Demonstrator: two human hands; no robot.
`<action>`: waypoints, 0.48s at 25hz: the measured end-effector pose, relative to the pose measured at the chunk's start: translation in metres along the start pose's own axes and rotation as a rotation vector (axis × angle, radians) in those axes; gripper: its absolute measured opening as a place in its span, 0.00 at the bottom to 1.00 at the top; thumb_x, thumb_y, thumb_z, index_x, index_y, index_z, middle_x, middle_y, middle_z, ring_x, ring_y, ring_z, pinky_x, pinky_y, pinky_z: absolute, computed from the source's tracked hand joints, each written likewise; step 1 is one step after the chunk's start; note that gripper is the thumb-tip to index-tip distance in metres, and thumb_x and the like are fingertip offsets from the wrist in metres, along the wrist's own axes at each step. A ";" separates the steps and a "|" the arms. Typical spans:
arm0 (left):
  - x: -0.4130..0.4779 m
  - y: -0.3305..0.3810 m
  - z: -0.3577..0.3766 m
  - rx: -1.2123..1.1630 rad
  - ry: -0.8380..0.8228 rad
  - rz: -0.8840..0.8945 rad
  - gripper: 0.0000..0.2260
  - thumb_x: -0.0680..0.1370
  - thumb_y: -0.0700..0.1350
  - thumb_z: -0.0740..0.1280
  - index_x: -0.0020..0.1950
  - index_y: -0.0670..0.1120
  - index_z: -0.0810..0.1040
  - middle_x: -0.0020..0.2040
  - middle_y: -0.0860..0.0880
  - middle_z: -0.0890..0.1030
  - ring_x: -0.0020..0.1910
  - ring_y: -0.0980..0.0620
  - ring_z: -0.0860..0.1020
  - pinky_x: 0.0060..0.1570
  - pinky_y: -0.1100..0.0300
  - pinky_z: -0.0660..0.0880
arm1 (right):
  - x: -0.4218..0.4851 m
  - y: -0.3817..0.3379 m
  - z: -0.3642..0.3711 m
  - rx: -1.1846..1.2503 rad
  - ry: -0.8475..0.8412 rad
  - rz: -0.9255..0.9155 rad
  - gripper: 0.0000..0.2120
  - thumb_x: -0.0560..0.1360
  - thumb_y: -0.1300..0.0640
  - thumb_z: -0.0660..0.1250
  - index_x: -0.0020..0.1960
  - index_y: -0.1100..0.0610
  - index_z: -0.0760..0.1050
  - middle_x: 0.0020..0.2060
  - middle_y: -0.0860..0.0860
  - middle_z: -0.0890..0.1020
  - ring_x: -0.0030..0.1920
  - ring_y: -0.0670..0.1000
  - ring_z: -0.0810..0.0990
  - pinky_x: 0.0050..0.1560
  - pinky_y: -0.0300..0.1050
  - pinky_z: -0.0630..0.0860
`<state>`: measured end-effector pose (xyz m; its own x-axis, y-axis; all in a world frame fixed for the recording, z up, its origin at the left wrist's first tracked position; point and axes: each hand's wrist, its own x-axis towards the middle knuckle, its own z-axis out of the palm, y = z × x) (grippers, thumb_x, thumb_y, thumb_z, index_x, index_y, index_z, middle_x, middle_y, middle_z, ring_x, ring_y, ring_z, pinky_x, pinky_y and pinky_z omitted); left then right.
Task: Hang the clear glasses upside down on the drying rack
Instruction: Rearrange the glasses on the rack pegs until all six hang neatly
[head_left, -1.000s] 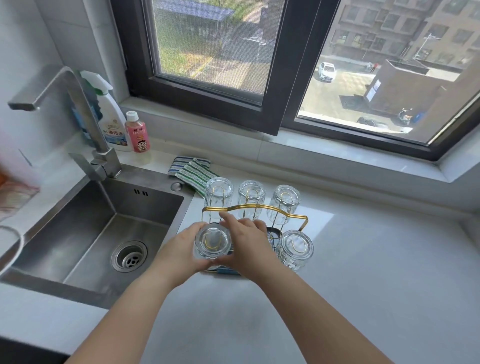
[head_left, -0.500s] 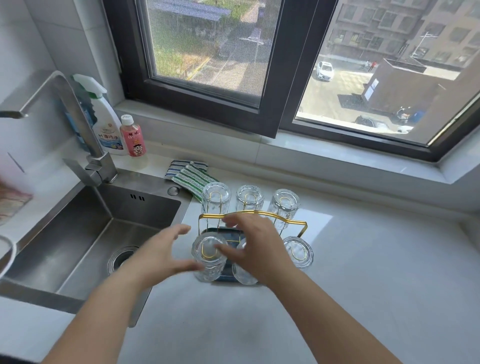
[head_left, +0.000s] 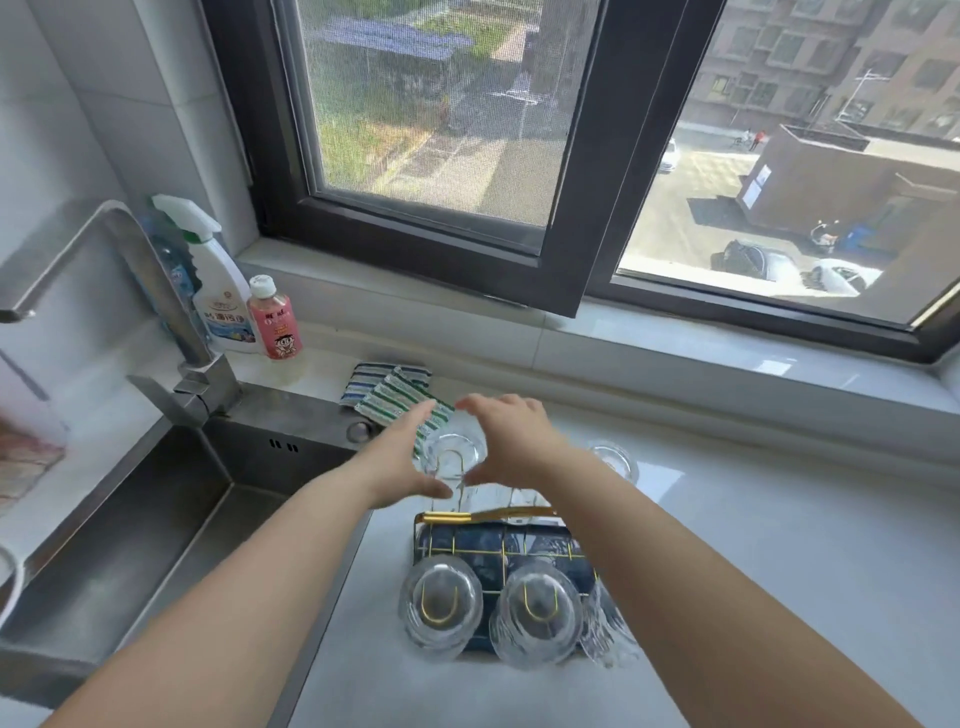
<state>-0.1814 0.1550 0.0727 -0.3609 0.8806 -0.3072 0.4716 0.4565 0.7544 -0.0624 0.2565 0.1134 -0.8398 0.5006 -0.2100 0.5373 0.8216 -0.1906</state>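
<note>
A gold wire drying rack (head_left: 451, 517) with a dark tray stands on the white counter right of the sink. Clear glasses hang upside down on it. Two of them, the front-left glass (head_left: 441, 603) and the front-middle glass (head_left: 540, 613), are in plain sight, and a third (head_left: 608, 636) is partly behind my right forearm. At the back left stands another upturned glass (head_left: 456, 457). My left hand (head_left: 408, 460) and my right hand (head_left: 514, 441) cup it from both sides. A back-right glass (head_left: 614, 460) shows beyond my right wrist.
The steel sink (head_left: 130, 530) and its faucet (head_left: 156, 291) lie to the left. A spray bottle (head_left: 215, 280) and a pink bottle (head_left: 272, 322) stand on the ledge behind. Striped cloths (head_left: 387, 387) lie just behind the rack. The window sill (head_left: 675, 338) runs along the back.
Both hands let go of the front-left glass, which now hangs on the rack, and reached back to the back-left glass. The camera tilted nearer over the rack.
</note>
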 end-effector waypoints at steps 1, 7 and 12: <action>0.004 0.000 0.001 0.007 -0.040 -0.004 0.47 0.65 0.43 0.78 0.75 0.52 0.51 0.75 0.49 0.61 0.72 0.49 0.61 0.65 0.59 0.61 | 0.009 -0.003 0.003 -0.041 -0.059 -0.015 0.42 0.63 0.48 0.76 0.70 0.54 0.58 0.67 0.55 0.72 0.69 0.58 0.65 0.67 0.53 0.59; -0.003 -0.005 0.003 -0.098 -0.004 0.059 0.31 0.64 0.42 0.78 0.62 0.55 0.68 0.50 0.62 0.76 0.48 0.61 0.75 0.37 0.78 0.67 | 0.023 -0.005 0.008 -0.028 -0.133 -0.071 0.41 0.61 0.44 0.77 0.67 0.56 0.62 0.60 0.56 0.76 0.63 0.58 0.68 0.66 0.51 0.57; -0.009 -0.010 0.011 -0.155 0.009 0.024 0.32 0.64 0.47 0.78 0.63 0.57 0.66 0.50 0.61 0.74 0.50 0.61 0.74 0.41 0.70 0.69 | 0.014 -0.002 0.015 0.019 -0.103 -0.098 0.40 0.60 0.44 0.77 0.67 0.51 0.63 0.61 0.53 0.76 0.64 0.56 0.68 0.67 0.51 0.55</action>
<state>-0.1740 0.1438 0.0611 -0.3581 0.8897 -0.2833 0.3509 0.4094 0.8422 -0.0742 0.2572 0.0962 -0.8764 0.3867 -0.2870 0.4554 0.8593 -0.2330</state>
